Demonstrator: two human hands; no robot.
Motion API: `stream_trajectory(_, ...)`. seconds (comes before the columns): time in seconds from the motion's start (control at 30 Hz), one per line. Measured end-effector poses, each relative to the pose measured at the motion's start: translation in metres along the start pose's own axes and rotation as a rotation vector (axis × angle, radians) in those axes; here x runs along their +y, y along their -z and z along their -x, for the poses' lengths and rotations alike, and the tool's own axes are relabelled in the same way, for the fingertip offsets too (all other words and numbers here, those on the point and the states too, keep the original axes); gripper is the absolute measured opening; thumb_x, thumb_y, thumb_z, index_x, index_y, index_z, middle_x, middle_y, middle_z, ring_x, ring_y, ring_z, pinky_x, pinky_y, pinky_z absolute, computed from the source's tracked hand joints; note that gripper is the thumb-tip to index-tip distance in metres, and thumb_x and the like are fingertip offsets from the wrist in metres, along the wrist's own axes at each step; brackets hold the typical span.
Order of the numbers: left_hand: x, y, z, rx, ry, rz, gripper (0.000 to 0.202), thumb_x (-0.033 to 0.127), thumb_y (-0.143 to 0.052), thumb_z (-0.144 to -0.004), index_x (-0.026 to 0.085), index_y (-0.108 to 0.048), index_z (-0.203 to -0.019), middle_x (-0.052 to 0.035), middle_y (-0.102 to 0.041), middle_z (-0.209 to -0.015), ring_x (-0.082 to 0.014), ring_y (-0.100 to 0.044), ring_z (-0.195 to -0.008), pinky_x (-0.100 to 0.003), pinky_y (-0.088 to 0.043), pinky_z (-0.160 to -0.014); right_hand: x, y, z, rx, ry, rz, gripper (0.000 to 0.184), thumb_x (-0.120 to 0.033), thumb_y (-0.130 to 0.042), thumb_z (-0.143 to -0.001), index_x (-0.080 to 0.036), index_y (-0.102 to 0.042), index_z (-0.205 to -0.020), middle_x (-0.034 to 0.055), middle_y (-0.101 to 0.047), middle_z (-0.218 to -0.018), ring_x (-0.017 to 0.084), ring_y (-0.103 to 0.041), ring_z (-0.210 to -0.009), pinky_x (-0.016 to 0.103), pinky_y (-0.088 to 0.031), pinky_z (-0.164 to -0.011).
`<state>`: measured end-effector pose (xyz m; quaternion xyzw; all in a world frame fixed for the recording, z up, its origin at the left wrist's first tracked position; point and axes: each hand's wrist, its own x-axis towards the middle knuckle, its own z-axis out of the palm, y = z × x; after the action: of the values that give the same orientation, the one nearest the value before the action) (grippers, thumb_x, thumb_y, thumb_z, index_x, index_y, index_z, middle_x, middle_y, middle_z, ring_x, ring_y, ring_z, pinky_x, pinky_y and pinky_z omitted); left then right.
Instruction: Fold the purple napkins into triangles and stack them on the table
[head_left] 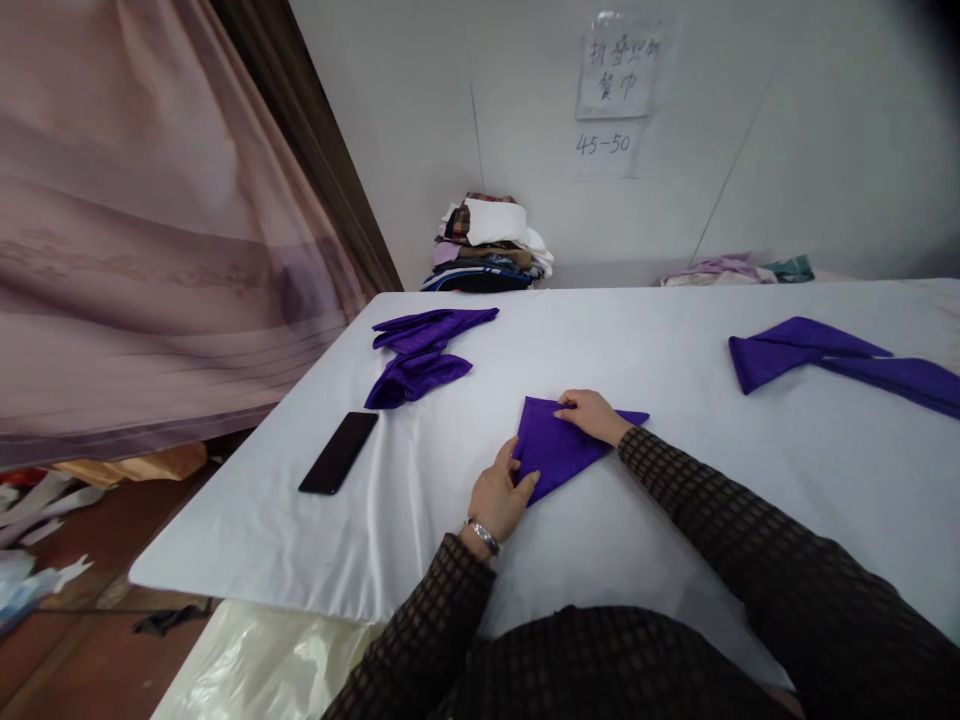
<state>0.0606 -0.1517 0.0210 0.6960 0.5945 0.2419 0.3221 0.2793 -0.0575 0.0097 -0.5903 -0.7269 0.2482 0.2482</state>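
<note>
Dark checked sleeves (750,540) reach up from the bottom of the frame onto a white-covered bench (675,330). The left hand (501,495), with a metal wristband (484,536) on it, sits just below centre, wrist bent. Its grip is narrow, thumb and fingers closed on the lower left edge of a folded purple napkin (559,452). The right hand (592,413) comes in from the right on an outstretched arm and lies loosely open, fingers resting on the napkin's upper edge.

The napkin is a flat triangle at centre frame, spanning between the two hands. A black phone (339,452) lies left of it, more purple napkins (424,352) sit toward the upper left, and long purple cloths (825,362) lie at the right. A stack of fabrics (487,245) rests against the wall.
</note>
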Motion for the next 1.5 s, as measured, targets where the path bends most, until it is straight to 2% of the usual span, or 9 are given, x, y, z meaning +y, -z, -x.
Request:
stream_trajectory(0.13, -0.009, 0.001, 0.014, -0.004, -0.029, 0.011, 0.062, 0.030, -0.059, -0.076, 0.021, -0.038, -0.134, -0.0001, -0.064, -0.087, -0.0140, -0.057, -0.071, -0.031, -0.048, -0.073, -0.004, -0.005, 0.003, 0.035, 0.022, 0.102, 0.012, -0.029, -0.059, -0.080, -0.021, -0.065, -0.085, 0.0015, -0.067, -0.080, 0.017, -0.058, -0.072, 0.027, -0.038, -0.065)
stream_trajectory(0.33, -0.019, -0.002, 0.029, 0.060, -0.110, -0.017, 0.063, 0.027, -0.061, -0.073, 0.023, -0.040, -0.132, 0.0004, -0.061, -0.085, -0.0165, -0.058, -0.080, -0.036, -0.047, -0.081, -0.011, -0.011, 0.001, 0.086, 0.085, 0.158, 0.012, -0.029, -0.056, -0.083, -0.022, -0.064, -0.087, 0.0019, -0.068, -0.085, 0.018, -0.059, -0.078, 0.028, -0.038, -0.069)
stream_trajectory(0.5, -0.022, -0.003, 0.030, 0.096, -0.112, -0.061, 0.053, 0.022, -0.055, -0.078, 0.020, -0.043, -0.129, 0.0014, -0.059, -0.075, -0.0156, -0.057, -0.074, -0.032, -0.047, -0.074, -0.011, -0.018, -0.004, 0.096, 0.097, 0.211, 0.012, -0.029, -0.056, -0.083, -0.021, -0.064, -0.086, 0.0035, -0.068, -0.087, 0.019, -0.059, -0.083, 0.029, -0.039, -0.073)
stream_trajectory(0.7, -0.023, -0.003, 0.030, 0.114, -0.109, -0.174, 0.048, 0.025, -0.054, -0.081, 0.020, -0.045, -0.127, 0.0020, -0.060, -0.071, -0.0156, -0.057, -0.067, -0.030, -0.046, -0.068, -0.008, -0.024, -0.005, 0.109, 0.154, 0.214, 0.014, -0.029, -0.056, -0.084, -0.020, -0.064, -0.091, 0.0050, -0.067, -0.092, 0.020, -0.059, -0.088, 0.031, -0.039, -0.081)
stream_trajectory(1.07, -0.027, -0.006, 0.039, 0.213, -0.190, -0.250, 0.043, 0.026, -0.053, -0.081, 0.021, -0.046, -0.124, 0.0008, -0.062, -0.075, -0.0174, -0.059, -0.071, -0.033, -0.049, -0.070, -0.005, -0.028, -0.008, 0.149, 0.207, 0.153, 0.023, -0.027, -0.058, -0.083, -0.018, -0.061, -0.103, 0.0073, -0.064, -0.094, 0.022, -0.055, -0.091, 0.034, -0.040, -0.084)
stream_trajectory(1.23, -0.030, -0.003, 0.045, 0.236, -0.232, -0.272, 0.041, 0.025, -0.049, -0.085, 0.018, -0.044, -0.125, -0.0001, -0.061, -0.075, -0.0176, -0.059, -0.073, -0.034, -0.049, -0.071, -0.002, -0.031, -0.010, 0.169, 0.209, 0.147, 0.020, -0.029, -0.060, -0.082, -0.018, -0.062, -0.099, 0.0071, -0.061, -0.092, 0.022, -0.053, -0.091, 0.034, -0.041, -0.083)
stream_trajectory(1.5, -0.027, 0.001, 0.044, 0.195, -0.158, -0.309, 0.038, 0.026, -0.050, -0.084, 0.018, -0.048, -0.121, -0.0008, -0.062, -0.076, -0.0176, -0.059, -0.072, -0.033, -0.048, -0.071, 0.000, -0.033, -0.012, 0.174, 0.194, 0.151, 0.016, -0.028, -0.061, -0.082, -0.018, -0.062, -0.093, 0.0062, -0.061, -0.091, 0.021, -0.053, -0.090, 0.032, -0.040, -0.082)
